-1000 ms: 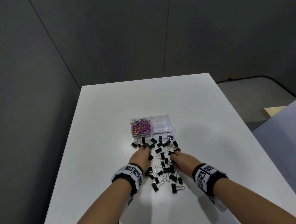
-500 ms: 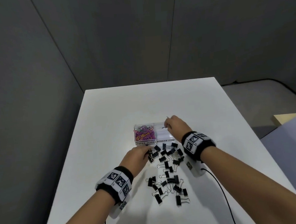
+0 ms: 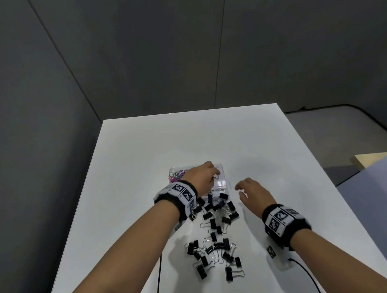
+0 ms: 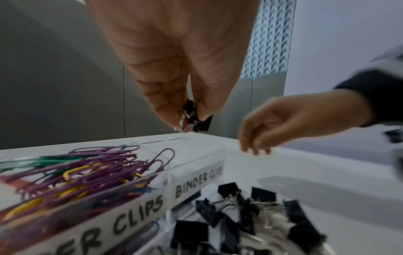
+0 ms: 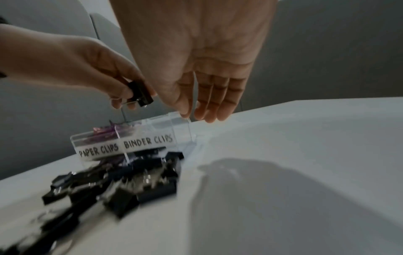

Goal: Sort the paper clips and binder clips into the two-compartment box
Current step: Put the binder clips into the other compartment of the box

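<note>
Over the clear two-compartment box (image 3: pixel 222 185) we hold our left hand (image 3: pixel 201 175), its thumb and fingertips pinching one black binder clip (image 4: pixel 199 120) by its body and wire handles. That clip hangs in the air just above the compartment labelled BINDER CLIPS (image 5: pixel 148 140), not yet touching the box. On the left wrist camera this compartment looks bare near its front wall; we cannot tell what lies deeper inside.

Our right hand (image 3: pixel 250 191) hovers to the right of the box, above the white table (image 3: pixel 143 149), with its fingers (image 5: pixel 214 101) loosely extended and pointing down, grasping nothing. Its fingertips sit close to the right end of the box, and we cannot tell whether they touch it.

Beside the binder compartment, the one labelled PAPER CLIPS (image 5: pixel 98 151) holds a tangle of coloured paper clips (image 4: pixel 82 165), mostly purple with some green and yellow.

Just in front of the box, loose black binder clips (image 3: pixel 216 209) lie heaped on the table, some against the box's front wall. A second scatter of them (image 3: pixel 214 256) lies nearer to us, between our forearms. Each wrist wears a band (image 3: pixel 179 193) with black-and-white markers.
</note>
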Demonstrator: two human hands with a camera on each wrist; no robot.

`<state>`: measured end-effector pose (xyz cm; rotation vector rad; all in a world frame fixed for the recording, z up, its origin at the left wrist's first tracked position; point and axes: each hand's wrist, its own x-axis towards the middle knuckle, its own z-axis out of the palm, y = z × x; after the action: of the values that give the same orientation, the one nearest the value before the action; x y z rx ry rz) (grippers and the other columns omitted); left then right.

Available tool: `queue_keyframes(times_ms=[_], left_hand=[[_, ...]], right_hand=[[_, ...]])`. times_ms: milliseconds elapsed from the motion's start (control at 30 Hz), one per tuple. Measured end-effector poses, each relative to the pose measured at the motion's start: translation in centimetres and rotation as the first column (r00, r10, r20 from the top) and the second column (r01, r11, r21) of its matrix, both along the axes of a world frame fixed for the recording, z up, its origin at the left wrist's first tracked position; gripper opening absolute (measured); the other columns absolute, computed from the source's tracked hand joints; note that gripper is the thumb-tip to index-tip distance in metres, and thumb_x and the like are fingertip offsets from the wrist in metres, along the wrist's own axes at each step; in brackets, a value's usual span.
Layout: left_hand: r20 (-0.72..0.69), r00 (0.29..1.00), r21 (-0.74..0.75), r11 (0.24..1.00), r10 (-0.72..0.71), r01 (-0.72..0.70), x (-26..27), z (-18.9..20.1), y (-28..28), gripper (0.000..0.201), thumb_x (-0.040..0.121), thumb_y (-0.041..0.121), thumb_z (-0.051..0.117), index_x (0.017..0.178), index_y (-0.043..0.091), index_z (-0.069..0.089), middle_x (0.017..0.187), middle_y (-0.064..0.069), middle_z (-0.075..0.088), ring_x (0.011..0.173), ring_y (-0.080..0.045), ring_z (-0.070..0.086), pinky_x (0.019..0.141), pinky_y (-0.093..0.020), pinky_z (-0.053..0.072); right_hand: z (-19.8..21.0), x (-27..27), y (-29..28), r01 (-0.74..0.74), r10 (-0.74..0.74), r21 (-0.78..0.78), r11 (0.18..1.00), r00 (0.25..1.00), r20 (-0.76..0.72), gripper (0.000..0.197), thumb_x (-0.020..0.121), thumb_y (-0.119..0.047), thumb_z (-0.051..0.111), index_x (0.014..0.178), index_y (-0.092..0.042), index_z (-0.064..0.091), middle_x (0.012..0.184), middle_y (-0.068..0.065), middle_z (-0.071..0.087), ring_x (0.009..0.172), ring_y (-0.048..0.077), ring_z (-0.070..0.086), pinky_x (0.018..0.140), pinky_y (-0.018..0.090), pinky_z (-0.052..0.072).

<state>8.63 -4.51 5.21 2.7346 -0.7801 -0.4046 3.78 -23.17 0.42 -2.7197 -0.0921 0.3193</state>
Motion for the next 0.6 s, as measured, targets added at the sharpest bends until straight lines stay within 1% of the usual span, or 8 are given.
queue_keyframes(times_ms=[100,233,300,367,400,467,533,600], left_hand=[[0.064,0.997,0.138,0.990,-0.045,0.035,0.7,-0.2,-0.3,0.040,0.095,0.018,0.043,0.135,0.017,0.047,0.138,-0.001,0.045,0.107,-0.025,0.059,0.079,-0.034,0.049],[0.136,0.985,0.131,0.987,-0.108,0.090,-1.0,-0.6,0.0,0.034,0.095,0.021,0.041,0.127,0.016,0.053,0.125,-0.003,0.053,0.106,-0.025,0.059,0.078,-0.035,0.049],[0.092,0.982,0.178,0.973,-0.166,0.148,-2.7,-1.8,0.6,0.033,0.095,0.024,0.041,0.125,0.016,0.054,0.121,-0.004,0.055,0.110,-0.025,0.056,0.083,-0.036,0.050],[0.003,0.986,0.264,0.951,-0.170,0.163,-4.2,-3.5,1.5,0.044,0.094,0.029,0.044,0.137,0.019,0.042,0.136,-0.006,0.046,0.125,-0.026,0.046,0.098,-0.040,0.045],[-0.043,0.989,0.308,0.940,-0.143,0.149,-4.8,-4.3,2.0,0.052,0.094,0.032,0.045,0.143,0.021,0.033,0.146,-0.007,0.036,0.133,-0.027,0.037,0.106,-0.043,0.039],[-0.091,0.992,0.362,0.926,-0.082,0.110,-5.8,-5.7,2.8,0.064,0.094,0.037,0.046,0.149,0.022,0.017,0.157,-0.006,0.016,0.142,-0.029,0.022,0.114,-0.048,0.026],[-0.112,0.993,0.361,0.929,-0.047,0.085,-6.6,-6.6,3.3,0.068,0.094,0.038,0.044,0.150,0.023,0.009,0.159,-0.005,0.006,0.144,-0.029,0.016,0.115,-0.049,0.025],[-0.117,0.992,0.332,0.940,-0.044,0.081,-7.2,-7.1,3.4,0.069,0.094,0.036,0.046,0.150,0.023,0.009,0.160,-0.005,0.005,0.144,-0.028,0.017,0.114,-0.048,0.027]], right_hand=[[-1.2,-1.5,-0.6,-0.049,0.048,-0.012,0.999,0.997,-0.053,0.028,0.095,-0.016,0.045,0.121,-0.016,0.054,0.127,0.003,0.052,0.116,0.018,0.050,0.094,0.030,0.044],[-1.9,-2.2,-0.3,-0.226,0.223,-0.035,0.973,0.971,-0.084,0.049,0.092,-0.023,0.051,0.139,-0.019,0.038,0.147,0.001,0.036,0.129,0.020,0.040,0.106,0.030,0.036],[-2.0,-2.1,0.4,-0.311,0.298,-0.086,0.946,0.944,-0.141,0.068,0.087,-0.024,0.055,0.146,-0.020,0.024,0.156,0.000,0.020,0.137,0.023,0.031,0.112,0.034,0.031],[-1.8,-1.9,1.2,-0.364,0.331,-0.152,0.919,0.921,-0.204,0.078,0.085,-0.023,0.055,0.150,-0.021,0.012,0.159,0.000,0.007,0.141,0.023,0.023,0.114,0.036,0.029],[-1.7,-1.7,1.5,-0.380,0.335,-0.184,0.907,0.913,-0.231,0.080,0.085,-0.023,0.055,0.150,-0.020,0.009,0.160,0.001,0.004,0.142,0.024,0.020,0.114,0.036,0.028],[-1.8,-1.6,1.9,-0.384,0.323,-0.237,0.892,0.910,-0.261,0.079,0.087,-0.026,0.053,0.150,-0.020,0.006,0.160,0.002,0.003,0.142,0.025,0.018,0.115,0.037,0.028],[-2.0,-1.8,2.3,-0.375,0.307,-0.265,0.888,0.914,-0.265,0.073,0.090,-0.026,0.051,0.150,-0.019,0.009,0.159,0.002,0.006,0.141,0.025,0.020,0.113,0.039,0.030],[-2.1,-2.4,2.6,-0.366,0.306,-0.268,0.891,0.921,-0.240,0.068,0.092,-0.026,0.052,0.148,-0.018,0.016,0.158,0.003,0.014,0.138,0.027,0.027,0.109,0.039,0.036]])
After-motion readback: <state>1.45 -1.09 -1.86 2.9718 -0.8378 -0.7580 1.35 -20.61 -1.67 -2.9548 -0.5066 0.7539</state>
